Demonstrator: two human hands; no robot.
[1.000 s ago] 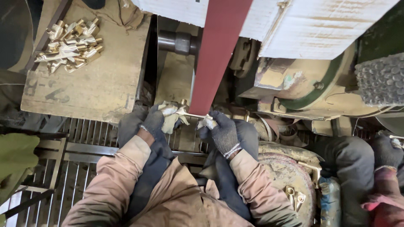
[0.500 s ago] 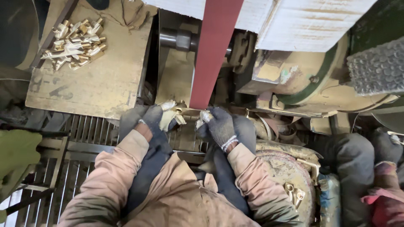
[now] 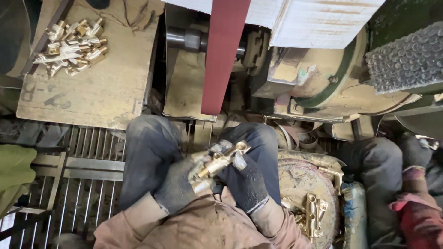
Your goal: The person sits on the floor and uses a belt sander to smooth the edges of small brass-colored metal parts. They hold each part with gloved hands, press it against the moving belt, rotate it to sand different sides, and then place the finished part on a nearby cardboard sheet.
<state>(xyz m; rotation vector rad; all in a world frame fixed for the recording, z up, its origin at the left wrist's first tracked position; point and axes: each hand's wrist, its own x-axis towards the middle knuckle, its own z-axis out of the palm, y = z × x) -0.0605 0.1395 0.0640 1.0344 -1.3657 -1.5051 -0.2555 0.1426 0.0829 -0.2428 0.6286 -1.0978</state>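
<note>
- Left hand (image 3: 177, 186) and right hand (image 3: 243, 180), both gloved, gripped one brass fitting (image 3: 220, 160) above the lap
- Red sanding belt (image 3: 223, 55) stood beyond
- Brass parts (image 3: 71, 46) lay at the board's (image 3: 106, 92) far left corner

Brass fitting (image 3: 220, 160): a short, yellow-metal casting with a squared, open-ended head at its upper right end and a rounded body at its lower left. It lies tilted, head uppermost, above the person's lap, gripped between the gloved left hand (image 3: 181, 184) and gloved right hand (image 3: 243, 180). Its surface is bright but dust-streaked.
</note>
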